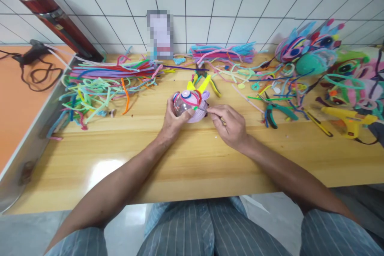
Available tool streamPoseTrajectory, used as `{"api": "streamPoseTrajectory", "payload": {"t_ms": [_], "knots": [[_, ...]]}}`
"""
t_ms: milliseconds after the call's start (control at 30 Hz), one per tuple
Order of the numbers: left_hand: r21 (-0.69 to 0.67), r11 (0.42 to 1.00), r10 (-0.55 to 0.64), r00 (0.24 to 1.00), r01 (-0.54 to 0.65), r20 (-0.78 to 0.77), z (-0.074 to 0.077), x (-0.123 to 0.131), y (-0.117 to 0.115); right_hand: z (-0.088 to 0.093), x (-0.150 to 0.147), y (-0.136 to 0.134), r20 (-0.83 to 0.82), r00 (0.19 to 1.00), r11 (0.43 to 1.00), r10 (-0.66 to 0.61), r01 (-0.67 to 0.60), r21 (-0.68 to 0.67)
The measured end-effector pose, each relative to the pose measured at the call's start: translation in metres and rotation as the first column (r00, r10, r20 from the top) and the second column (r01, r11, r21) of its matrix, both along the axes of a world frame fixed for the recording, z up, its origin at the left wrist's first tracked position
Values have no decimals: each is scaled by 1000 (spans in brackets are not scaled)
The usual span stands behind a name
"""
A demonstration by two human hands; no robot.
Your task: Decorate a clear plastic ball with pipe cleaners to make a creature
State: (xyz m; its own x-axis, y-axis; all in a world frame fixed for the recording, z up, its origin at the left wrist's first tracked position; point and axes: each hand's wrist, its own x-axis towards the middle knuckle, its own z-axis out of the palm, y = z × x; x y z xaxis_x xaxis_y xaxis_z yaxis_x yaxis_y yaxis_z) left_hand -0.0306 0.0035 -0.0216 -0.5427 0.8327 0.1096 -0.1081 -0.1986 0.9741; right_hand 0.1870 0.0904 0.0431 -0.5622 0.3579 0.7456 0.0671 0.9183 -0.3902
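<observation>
A clear ball decorated with pipe cleaners [198, 116] is in the middle of the table, with round eye shapes, red trim, two yellow horn-like pieces and a lilac wound section. Fingers of my left hand [173, 122] wrap around its left side, the thumb pressing near its front. My right hand [229, 126] pinches a thin dark rod-like tool [201, 109], whose end meets the ball beside a small green piece. The exact kind of tool is too small to tell. Behind the ball lie yellow-and-black handled pliers [215, 88].
Bundled pipe cleaners [114, 70] and loose curled ones [90, 98] lie left; another bundle [222, 53] is at the back. To the right are teal-handled pliers [280, 113], a yellow cutter [318, 123], a yellow glue gun [349, 120] and several decorated balls [315, 62]. A metal edge [39, 136] borders the left.
</observation>
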Motion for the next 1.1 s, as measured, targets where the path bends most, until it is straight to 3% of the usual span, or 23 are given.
{"api": "streamPoseTrajectory", "payload": {"t_ms": [200,433,700,1100], "knots": [[18,1000,-23,997,25,-77,-4,-2,-1,-5,-5,6,-53,998,997,20,-16,79],[4,999,-44,992,45,-118,-2,-2,-2,-8,-4,8,-45,999,997,29,-25,73],[3,1000,-20,999,20,-35,3,2,-2,-12,-4,10,-64,998,994,17,-10,110],[-8,999,-37,998,37,-50,3,2,-3,-14,-7,9,-67,998,988,3,8,155]]}}
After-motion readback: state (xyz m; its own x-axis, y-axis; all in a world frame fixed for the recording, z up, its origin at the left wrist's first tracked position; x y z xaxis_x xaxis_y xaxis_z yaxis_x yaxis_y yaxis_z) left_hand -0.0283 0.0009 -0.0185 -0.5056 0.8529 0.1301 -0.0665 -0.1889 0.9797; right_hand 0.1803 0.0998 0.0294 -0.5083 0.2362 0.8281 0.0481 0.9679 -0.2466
